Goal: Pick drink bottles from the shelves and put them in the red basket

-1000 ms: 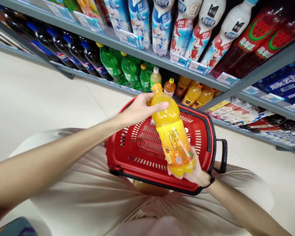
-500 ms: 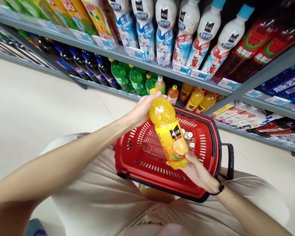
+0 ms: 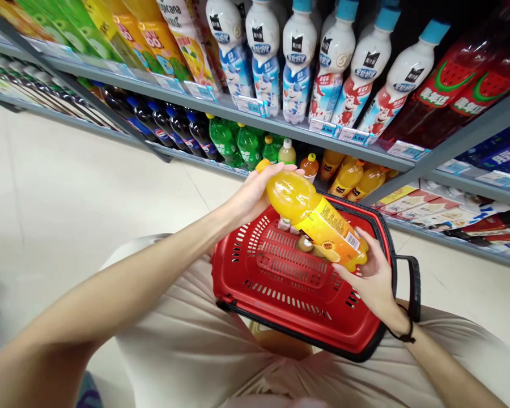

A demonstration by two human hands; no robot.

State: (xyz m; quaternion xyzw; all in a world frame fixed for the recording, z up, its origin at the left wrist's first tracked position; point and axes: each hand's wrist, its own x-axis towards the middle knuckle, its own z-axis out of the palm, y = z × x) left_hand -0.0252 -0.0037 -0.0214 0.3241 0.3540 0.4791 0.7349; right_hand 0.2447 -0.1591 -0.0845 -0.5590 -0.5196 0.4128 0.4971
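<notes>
A large bottle of orange juice (image 3: 318, 221) lies tilted across both hands above the basket, its orange cap pointing up and left. My left hand (image 3: 257, 190) is closed around the neck end, fingers behind the bottle. At the base, my right hand (image 3: 372, 272) grips with the thumb below and the fingers on the far side; a black cord circles that wrist. The label's barcode side faces up. Beneath sits the red shopping basket (image 3: 289, 303) on my lap, with a few small capped bottles (image 3: 305, 245) inside, partly hidden by the juice bottle.
Ahead runs a grey shelf (image 3: 297, 127) with white milk-drink bottles (image 3: 298, 62) on top. Below stand cola bottles (image 3: 176, 127), green soda bottles (image 3: 223, 139) and more orange juice bottles (image 3: 348, 177). The basket's black handle (image 3: 414, 286) sticks out on the right. Pale floor tiles (image 3: 68, 187) stretch left.
The juice bottle has turned about its length, so the barcode side now shows instead of the front label. Its base has swung right and up with my right hand. The view has shifted slightly.
</notes>
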